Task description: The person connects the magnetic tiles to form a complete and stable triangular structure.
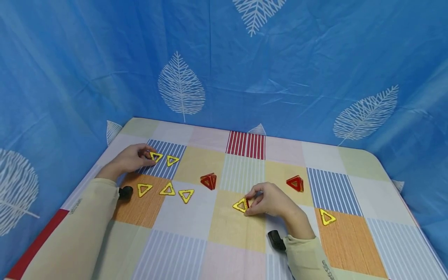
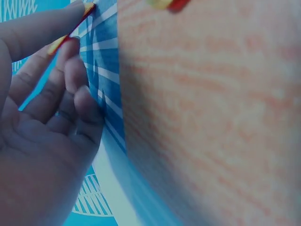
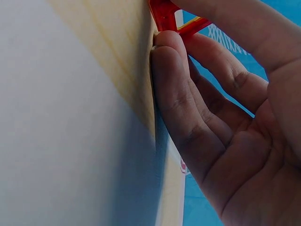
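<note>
In the head view my left hand pinches a yellow triangle tile at the far left of the table. Edge-on in the left wrist view, that tile shows yellow and red between thumb and fingers. Another yellow triangle lies just right of it. Near the table's middle, my right hand pinches a red triangle tile by a yellow triangle; whether the two are joined I cannot tell. The right wrist view shows the red tile between thumb and fingertips, with a yellow edge behind.
Two red pyramid shapes stand on the patchwork cloth, one left of centre and one right. Several yellow triangles lie in a row before the left hand. Another yellow triangle lies at right. Blue curtain borders the table.
</note>
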Demonstrator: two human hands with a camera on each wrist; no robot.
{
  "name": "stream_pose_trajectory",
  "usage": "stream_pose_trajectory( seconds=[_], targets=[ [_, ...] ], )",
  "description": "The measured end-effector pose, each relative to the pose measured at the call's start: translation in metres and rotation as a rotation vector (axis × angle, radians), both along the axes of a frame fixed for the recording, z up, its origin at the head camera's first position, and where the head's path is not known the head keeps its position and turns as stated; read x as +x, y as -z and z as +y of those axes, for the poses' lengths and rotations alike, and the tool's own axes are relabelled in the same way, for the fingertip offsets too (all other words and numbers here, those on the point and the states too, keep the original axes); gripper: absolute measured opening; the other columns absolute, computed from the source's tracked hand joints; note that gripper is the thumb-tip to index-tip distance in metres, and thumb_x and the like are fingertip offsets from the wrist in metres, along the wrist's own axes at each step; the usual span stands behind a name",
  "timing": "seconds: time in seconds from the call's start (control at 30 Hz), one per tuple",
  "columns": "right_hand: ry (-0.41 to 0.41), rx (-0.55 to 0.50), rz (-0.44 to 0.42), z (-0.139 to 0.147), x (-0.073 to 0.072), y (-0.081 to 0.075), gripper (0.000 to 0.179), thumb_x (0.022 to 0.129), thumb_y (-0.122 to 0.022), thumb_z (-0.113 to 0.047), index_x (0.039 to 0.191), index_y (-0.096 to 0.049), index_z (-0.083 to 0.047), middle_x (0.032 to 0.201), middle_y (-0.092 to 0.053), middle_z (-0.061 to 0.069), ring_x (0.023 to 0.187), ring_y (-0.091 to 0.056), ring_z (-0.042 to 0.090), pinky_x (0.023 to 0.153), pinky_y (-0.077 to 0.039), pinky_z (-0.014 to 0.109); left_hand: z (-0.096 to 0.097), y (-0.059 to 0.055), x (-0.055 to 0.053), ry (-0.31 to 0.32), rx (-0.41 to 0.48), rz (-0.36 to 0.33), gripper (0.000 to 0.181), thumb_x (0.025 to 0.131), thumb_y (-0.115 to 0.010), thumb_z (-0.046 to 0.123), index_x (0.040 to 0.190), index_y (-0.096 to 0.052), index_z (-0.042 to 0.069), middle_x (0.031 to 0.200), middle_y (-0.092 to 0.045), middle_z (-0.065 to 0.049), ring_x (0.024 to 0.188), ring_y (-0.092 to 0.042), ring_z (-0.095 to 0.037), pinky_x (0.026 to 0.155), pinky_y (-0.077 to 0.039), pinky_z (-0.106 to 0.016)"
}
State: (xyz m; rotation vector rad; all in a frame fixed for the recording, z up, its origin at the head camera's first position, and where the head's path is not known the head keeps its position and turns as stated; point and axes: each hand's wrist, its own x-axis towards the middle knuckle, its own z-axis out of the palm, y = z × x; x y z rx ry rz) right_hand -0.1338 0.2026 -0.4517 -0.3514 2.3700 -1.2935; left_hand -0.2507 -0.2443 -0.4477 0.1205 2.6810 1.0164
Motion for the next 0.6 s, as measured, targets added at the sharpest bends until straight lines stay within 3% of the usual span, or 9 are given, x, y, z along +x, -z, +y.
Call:
stream_pose_trajectory(
  seconds=[0.17,0.43,0.6],
  targets=[
    [0.004,0.008,0.005,0.001,0.000,0.000,0.033,0.071,-0.092,-0.006,0.098,-0.074,-0.002,0.076,-0.070,0.004,0.066,-0.067,0.019,0.063,-0.055,0.031,0.005,-0.001,0.001,-0.019,-0.004,0.016,0.040,0.092,-0.075,0.019,0.127,-0.064,0.005,0.103,-0.059,-0.013,0.092,-0.051,-0.029,0.071,-0.044,-0.035],
    [-0.013,0.004,0.023,0.001,0.001,0.001,0.031,0.070,-0.092,-0.005,0.095,-0.073,-0.002,0.080,-0.070,0.003,0.072,-0.067,0.020,0.065,-0.056,0.030,0.014,-0.004,0.004,0.025,0.003,0.027,0.038,0.090,-0.078,0.023,0.124,-0.069,0.008,0.104,-0.066,-0.011,0.094,-0.059,-0.028,0.080,-0.047,-0.039],
    [-0.016,-0.005,0.023,0.002,0.000,0.001,0.032,0.070,-0.092,-0.005,0.095,-0.073,-0.002,0.080,-0.069,0.003,0.073,-0.068,0.020,0.065,-0.056,0.030,0.022,-0.010,0.007,-0.009,-0.005,0.063,0.036,0.093,-0.075,0.022,0.125,-0.067,0.010,0.107,-0.064,-0.013,0.098,-0.057,-0.031,0.084,-0.048,-0.042]
  ],
)
